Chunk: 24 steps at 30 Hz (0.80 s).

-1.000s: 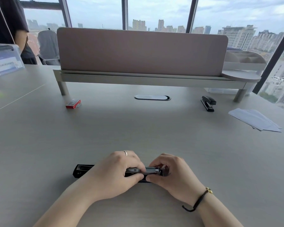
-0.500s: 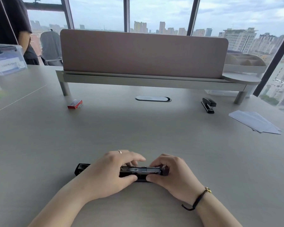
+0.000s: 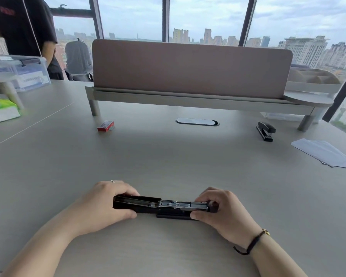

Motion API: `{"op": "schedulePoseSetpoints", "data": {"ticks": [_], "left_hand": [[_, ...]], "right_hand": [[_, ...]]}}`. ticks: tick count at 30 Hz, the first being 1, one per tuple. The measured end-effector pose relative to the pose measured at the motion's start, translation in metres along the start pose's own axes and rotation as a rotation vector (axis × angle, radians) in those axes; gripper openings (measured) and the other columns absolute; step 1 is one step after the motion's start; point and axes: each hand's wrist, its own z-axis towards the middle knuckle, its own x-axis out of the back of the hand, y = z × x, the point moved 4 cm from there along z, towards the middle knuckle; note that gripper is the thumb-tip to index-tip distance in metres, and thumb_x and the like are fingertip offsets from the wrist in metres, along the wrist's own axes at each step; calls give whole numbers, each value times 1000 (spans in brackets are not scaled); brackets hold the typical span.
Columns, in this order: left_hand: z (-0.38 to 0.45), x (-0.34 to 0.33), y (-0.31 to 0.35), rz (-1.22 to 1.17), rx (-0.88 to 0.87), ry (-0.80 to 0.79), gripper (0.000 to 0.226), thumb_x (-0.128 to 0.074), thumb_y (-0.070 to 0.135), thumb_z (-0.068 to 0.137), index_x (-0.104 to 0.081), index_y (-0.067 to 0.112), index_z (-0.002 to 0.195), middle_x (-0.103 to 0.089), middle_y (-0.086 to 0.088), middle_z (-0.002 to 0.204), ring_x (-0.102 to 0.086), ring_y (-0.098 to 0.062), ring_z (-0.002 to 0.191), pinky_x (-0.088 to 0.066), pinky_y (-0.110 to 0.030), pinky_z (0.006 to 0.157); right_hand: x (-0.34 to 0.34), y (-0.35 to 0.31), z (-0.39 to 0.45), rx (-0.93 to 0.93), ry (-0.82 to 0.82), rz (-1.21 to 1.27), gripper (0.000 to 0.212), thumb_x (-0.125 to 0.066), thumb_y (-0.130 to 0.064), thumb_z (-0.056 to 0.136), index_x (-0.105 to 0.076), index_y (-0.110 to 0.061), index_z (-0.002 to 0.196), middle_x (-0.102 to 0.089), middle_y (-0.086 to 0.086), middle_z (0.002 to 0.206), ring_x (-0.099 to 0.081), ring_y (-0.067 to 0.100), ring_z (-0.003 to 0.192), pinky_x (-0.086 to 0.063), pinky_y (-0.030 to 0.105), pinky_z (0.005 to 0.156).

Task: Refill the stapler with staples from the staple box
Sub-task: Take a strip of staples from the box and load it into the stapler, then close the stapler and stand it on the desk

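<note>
A black stapler [image 3: 164, 206] lies folded out flat on the grey desk near me, its metal staple channel facing up. My left hand [image 3: 104, 204] grips the lid end on the left. My right hand [image 3: 220, 210] pinches the front end of the channel and base on the right. The red staple box [image 3: 105, 126] sits far off at the back left of the desk, apart from both hands.
A second black stapler [image 3: 265, 130] stands at the back right, with white paper sheets [image 3: 326, 153] beside it. A pink divider on a raised shelf [image 3: 188, 72] spans the back. A green tissue pack [image 3: 1, 111] and clear storage box [image 3: 20, 72] sit left. A person stands at far left.
My left hand slid left along the stapler to its lid end, uncovering the metal channel in the middle. The right hand stayed on the front end.
</note>
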Motion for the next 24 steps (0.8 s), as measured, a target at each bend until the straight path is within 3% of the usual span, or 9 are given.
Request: {"op": "schedulePoseSetpoints", "data": {"ticks": [5, 9, 11, 15, 18, 20, 24], "left_hand": [[1, 15, 7, -58, 14, 66, 36, -92, 31, 64, -72, 46, 90, -67, 35, 97, -63, 4, 88, -50, -19, 74], [2, 32, 32, -206, -89, 166, 54, -95, 25, 60, -68, 47, 101, -74, 13, 92, -67, -14, 79, -54, -24, 78], [5, 31, 51, -257, -160, 175, 60, -95, 23, 61, -65, 47, 107, -74, 12, 93, -66, -14, 81, -53, -21, 79], [15, 9, 83, -322, -275, 152, 55, -92, 16, 65, -66, 41, 107, -75, 19, 97, -69, -5, 92, -51, -16, 84], [21, -15, 95, -327, -280, 87, 49, -90, 18, 69, -65, 44, 103, -74, 20, 99, -67, -1, 91, -46, -6, 76], [24, -33, 97, -319, -261, 44, 43, -88, 21, 71, -67, 41, 104, -76, 17, 97, -67, -6, 87, -46, -8, 69], [27, -50, 93, -312, -234, 44, 37, -86, 27, 71, -70, 39, 102, -74, 23, 98, -68, -5, 82, -53, -17, 74]], "right_hand": [[-2, -1, 1, 5, -18, -4, 13, -82, -33, 71, -75, -26, 79, -69, -7, 87, -59, 6, 66, -45, 19, 61], [-2, -2, 1, 7, -26, -1, 14, -82, -33, 71, -75, -26, 80, -68, -9, 89, -56, 4, 63, -43, 16, 59], [-3, -2, 1, 10, -24, 0, 14, -82, -33, 70, -75, -25, 80, -67, -10, 89, -56, 4, 64, -43, 16, 59], [-2, -2, 0, 12, -7, -6, 16, -81, -36, 69, -72, -29, 80, -67, -10, 87, -57, 4, 66, -42, 15, 60], [-2, -1, 0, -8, 6, -25, 26, -81, -40, 67, -69, -26, 85, -68, -9, 80, -59, 5, 67, -47, 21, 62], [-2, -1, -1, -8, 4, -21, 30, -81, -40, 67, -66, -23, 86, -69, -4, 77, -58, 7, 63, -49, 26, 61], [-1, -2, -2, 15, 15, 41, 35, -86, -31, 65, -60, -27, 89, -69, -5, 79, -58, 10, 61, -47, 20, 58]]}}
